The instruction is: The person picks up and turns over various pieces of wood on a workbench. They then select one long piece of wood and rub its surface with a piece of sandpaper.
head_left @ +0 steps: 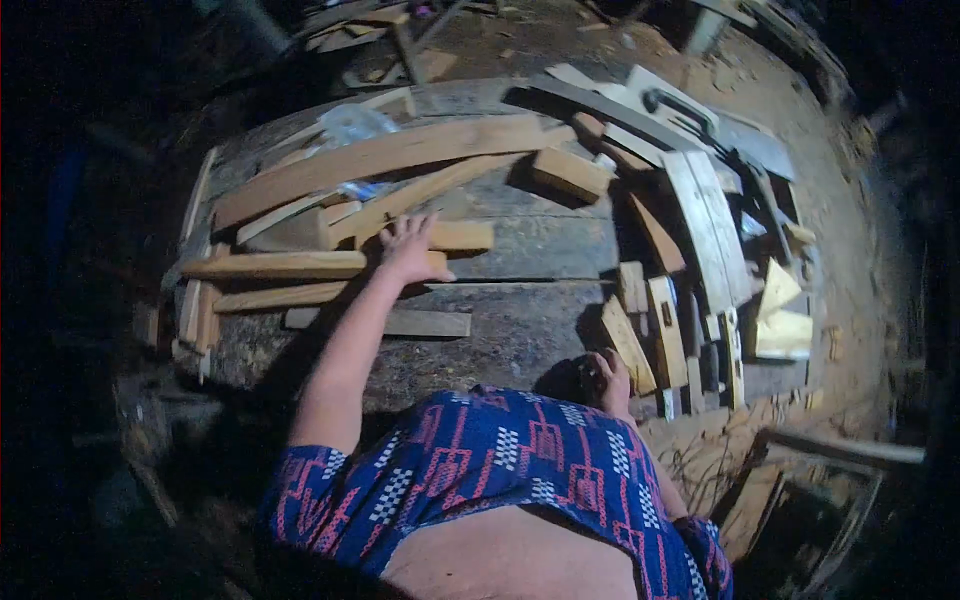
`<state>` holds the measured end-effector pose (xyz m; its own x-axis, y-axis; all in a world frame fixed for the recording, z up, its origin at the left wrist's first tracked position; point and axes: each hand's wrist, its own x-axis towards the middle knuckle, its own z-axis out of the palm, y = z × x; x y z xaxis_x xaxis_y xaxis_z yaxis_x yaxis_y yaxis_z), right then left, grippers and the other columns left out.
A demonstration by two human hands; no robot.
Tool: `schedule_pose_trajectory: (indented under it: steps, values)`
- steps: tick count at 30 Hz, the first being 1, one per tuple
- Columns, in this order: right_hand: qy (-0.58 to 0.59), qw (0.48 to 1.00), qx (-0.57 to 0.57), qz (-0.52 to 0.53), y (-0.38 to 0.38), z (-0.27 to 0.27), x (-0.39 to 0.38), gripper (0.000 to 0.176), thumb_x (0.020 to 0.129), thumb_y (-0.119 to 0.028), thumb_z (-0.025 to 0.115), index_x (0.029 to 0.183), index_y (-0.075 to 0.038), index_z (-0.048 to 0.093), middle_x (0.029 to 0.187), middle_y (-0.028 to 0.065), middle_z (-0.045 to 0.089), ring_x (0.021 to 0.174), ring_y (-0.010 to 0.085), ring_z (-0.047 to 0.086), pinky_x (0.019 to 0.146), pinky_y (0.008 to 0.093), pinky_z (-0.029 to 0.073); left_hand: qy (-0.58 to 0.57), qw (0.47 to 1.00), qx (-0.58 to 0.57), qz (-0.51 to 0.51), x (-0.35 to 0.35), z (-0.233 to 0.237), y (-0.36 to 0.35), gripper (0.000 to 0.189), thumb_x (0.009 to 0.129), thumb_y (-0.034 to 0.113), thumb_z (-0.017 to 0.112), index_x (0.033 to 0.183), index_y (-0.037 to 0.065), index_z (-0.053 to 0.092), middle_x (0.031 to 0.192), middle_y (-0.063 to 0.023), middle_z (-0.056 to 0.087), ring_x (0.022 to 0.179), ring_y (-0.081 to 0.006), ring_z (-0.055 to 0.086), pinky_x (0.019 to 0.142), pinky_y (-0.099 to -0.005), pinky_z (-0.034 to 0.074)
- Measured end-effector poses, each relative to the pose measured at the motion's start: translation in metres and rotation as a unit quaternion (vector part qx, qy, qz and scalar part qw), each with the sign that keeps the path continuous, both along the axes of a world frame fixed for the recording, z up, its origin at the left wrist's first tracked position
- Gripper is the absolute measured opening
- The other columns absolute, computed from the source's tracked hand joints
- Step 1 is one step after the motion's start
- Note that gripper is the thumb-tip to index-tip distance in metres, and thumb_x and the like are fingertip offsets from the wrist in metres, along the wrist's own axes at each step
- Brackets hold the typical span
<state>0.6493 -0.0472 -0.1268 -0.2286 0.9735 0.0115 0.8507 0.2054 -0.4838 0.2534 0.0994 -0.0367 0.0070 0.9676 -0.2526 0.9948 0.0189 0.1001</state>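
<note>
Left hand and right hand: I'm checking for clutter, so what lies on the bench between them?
Head view: only bare bench boards between left hand and right hand.

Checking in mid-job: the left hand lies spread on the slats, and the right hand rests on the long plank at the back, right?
Not quite. The head view shows the left hand spread on the slats, but the right hand is not on the long plank. It is at the near edge of the bench, beside the short blocks.
</note>
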Motion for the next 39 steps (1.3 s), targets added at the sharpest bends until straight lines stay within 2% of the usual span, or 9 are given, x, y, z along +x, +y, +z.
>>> schedule_pose_trajectory:
  steps: [3,5,11,17,22,25,32,34,39]
  values:
    - [0.123,0.98,-0.143,-0.066,0.009,0.029,0.003,0.045,0.067,-0.011,0.061,0.111,-0.012,0.051,0.112,0.0162,0.047,0.098,0.0339,0.05,0.08,0.0375,0.042,0.007,0.999,0.02,-0.047,0.006,-0.008,-0.006,0.101,0.045,0.049,0.076,0.128,0.013,0.032,0.13,-0.0097,0.031,0.122,-0.0305,0.022,0.095,-0.0542,0.019]
    - [0.073,0.995,0.054,-0.029,0.012,0.029,0.008,0.046,0.066,-0.013,0.064,0.11,-0.012,0.051,0.107,0.0157,0.049,0.093,0.035,0.052,0.074,0.0375,0.045,-0.009,0.999,0.007,-0.045,0.007,0.0,-0.018,0.095,0.045,0.046,0.075,0.125,0.013,0.036,0.128,-0.0086,0.032,0.122,-0.029,0.023,0.096,-0.051,0.017]
    - [0.157,0.956,0.127,-0.213,0.065,0.07,0.055,0.046,0.063,0.001,0.061,0.107,-0.007,0.05,0.098,0.014,0.052,0.087,0.0296,0.055,0.07,0.0336,0.045,0.0,0.997,0.05,-0.06,0.004,-0.027,-0.028,0.099,0.05,0.044,0.074,0.131,0.015,0.024,0.131,-0.0104,0.026,0.126,-0.0295,0.014,0.099,-0.0523,0.007]
    - [0.096,0.959,0.171,-0.205,0.118,0.062,0.071,0.055,0.068,-0.021,0.067,0.116,-0.013,0.042,0.1,0.0147,0.051,0.092,0.0326,0.051,0.075,0.0392,0.044,0.033,0.998,0.017,-0.043,0.01,-0.026,-0.029,0.107,0.054,0.046,0.073,0.135,0.014,0.011,0.138,-0.0126,0.013,0.129,-0.0317,0.003,0.101,-0.0523,0.001]
    - [-0.038,0.948,-0.069,-0.31,0.17,0.062,0.019,0.085,0.06,-0.043,0.071,0.128,-0.016,0.027,0.114,0.0239,0.038,0.103,0.0376,0.042,0.081,0.0494,0.037,0.047,0.997,0.015,-0.056,0.005,-0.035,-0.03,0.111,0.053,0.046,0.074,0.136,0.014,0.007,0.14,-0.0121,0.008,0.13,-0.0323,0.001,0.101,-0.0529,0.001]
    - [0.062,0.927,0.049,-0.366,0.174,0.049,-0.019,0.085,0.062,-0.032,0.072,0.131,-0.018,0.025,0.124,0.0284,0.025,0.113,0.0427,0.029,0.095,0.0449,0.026,0.049,0.998,-0.005,-0.04,0.004,-0.035,-0.03,0.112,0.053,0.042,0.076,0.136,0.015,0.005,0.14,-0.0104,0.006,0.13,-0.0315,-0.001,0.101,-0.0519,0.001]
    - [0.159,0.97,0.066,-0.171,0.126,0.069,-0.012,0.067,0.062,-0.017,0.071,0.122,-0.013,0.039,0.113,0.0126,0.049,0.103,0.0314,0.048,0.089,0.038,0.039,0.051,0.997,-0.015,-0.054,-0.002,-0.037,-0.027,0.113,0.054,0.042,0.075,0.137,0.015,0.003,0.141,-0.0108,0.006,0.131,-0.0303,-0.001,0.102,-0.0513,0.003]
    - [0.226,0.936,0.213,-0.167,0.109,0.062,0.03,0.065,0.059,-0.008,0.069,0.118,-0.01,0.044,0.112,0.0133,0.051,0.104,0.0294,0.049,0.09,0.0357,0.038,0.06,0.997,-0.025,-0.043,-0.003,-0.038,-0.028,0.114,0.054,0.044,0.075,0.137,0.015,0.003,0.141,-0.0111,0.005,0.131,-0.0305,-0.002,0.102,-0.0509,0.002]
    - [0.012,0.944,0.184,-0.275,0.036,0.055,0.128,0.064,0.06,-0.011,0.067,0.119,-0.008,0.043,0.108,0.0141,0.052,0.097,0.0301,0.05,0.084,0.0379,0.04,0.051,0.997,-0.023,-0.046,-0.01,-0.044,-0.023,0.116,0.052,0.045,0.076,0.136,0.014,0.002,0.141,-0.0107,0.002,0.13,-0.0317,-0.004,0.101,-0.0535,0.0]
